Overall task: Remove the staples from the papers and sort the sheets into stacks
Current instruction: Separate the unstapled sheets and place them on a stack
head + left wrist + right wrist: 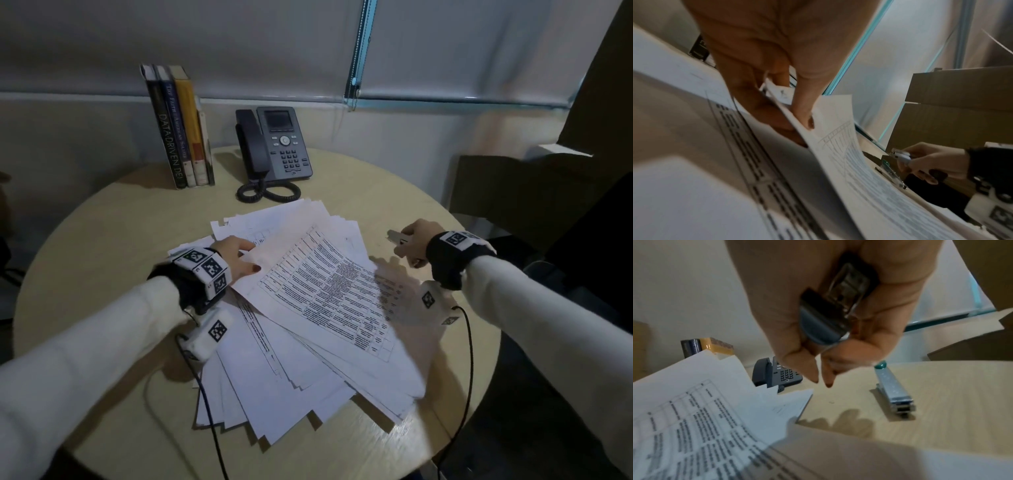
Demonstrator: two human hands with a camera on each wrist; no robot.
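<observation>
A fanned pile of printed sheets (274, 377) covers the middle of the round table (102, 233). The top packet (325, 291), printed with a table, has its far left corner lifted. My left hand (236, 257) pinches that corner, thumb (805, 120) on top and fingers underneath. My right hand (414, 243) hovers just right of the pile and grips a staple remover (830, 309), whose metal tip (394, 236) points toward the papers. A silver stapler (894, 394) lies on the table beyond that hand.
A desk phone (274, 144) with a coiled cord and three upright books (181, 126) stand at the back of the table. A cardboard box (513, 185) sits off the right edge. Black cables (469, 342) trail from both wrists.
</observation>
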